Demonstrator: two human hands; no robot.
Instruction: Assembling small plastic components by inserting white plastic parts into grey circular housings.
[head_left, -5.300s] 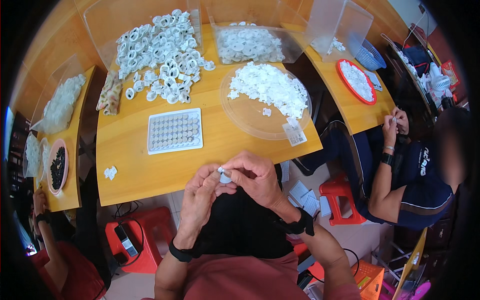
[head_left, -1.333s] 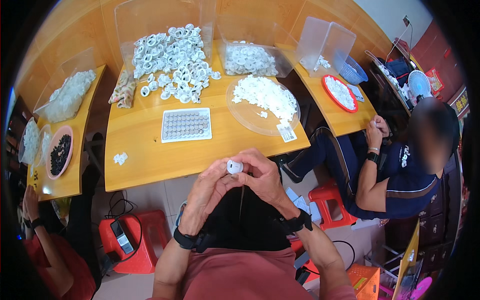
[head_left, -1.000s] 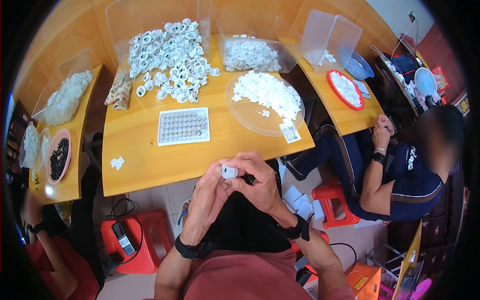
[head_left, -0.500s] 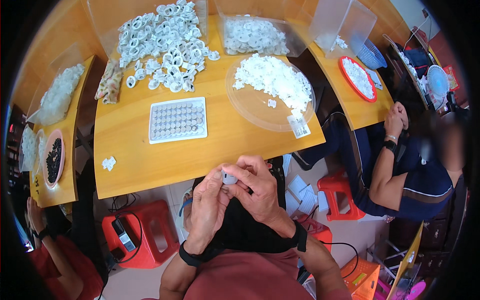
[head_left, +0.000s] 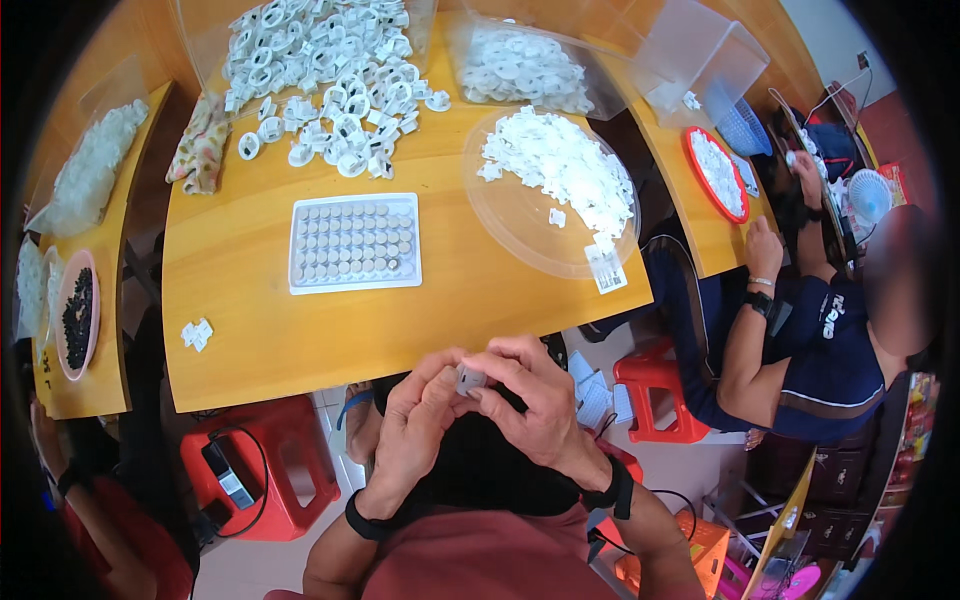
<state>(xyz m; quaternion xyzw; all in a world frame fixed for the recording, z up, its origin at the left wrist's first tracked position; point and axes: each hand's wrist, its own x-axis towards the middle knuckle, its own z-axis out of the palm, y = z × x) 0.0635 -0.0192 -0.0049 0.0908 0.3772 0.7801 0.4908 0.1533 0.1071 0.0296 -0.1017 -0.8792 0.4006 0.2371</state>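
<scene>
Just in front of the table's near edge, both hands come together around one small whitish-grey plastic piece (head_left: pixel 469 379) with a little dark slot in it. My left hand (head_left: pixel 412 418) is closed on its left side, thumb and fingertips pinching it. From the other side my right hand (head_left: pixel 532 402) grips it between thumb and index finger. The fingers hide most of the piece. On the table beyond the hands lies a white tray (head_left: pixel 352 287) holding rows of round silvery discs (head_left: pixel 355 240).
White ring-shaped parts (head_left: pixel 350 105) heap at the back. Small white pieces (head_left: pixel 560 165) spread over a round clear lid (head_left: pixel 500 240); a white cluster (head_left: pixel 197 334) lies near left. A red stool (head_left: pixel 265 470) stands below. At right sits a co-worker (head_left: pixel 800 350).
My view has shifted slightly. Both hands still hold the piece, which has turned a little between the fingers. The co-worker at right has raised one hand with something small and white.
</scene>
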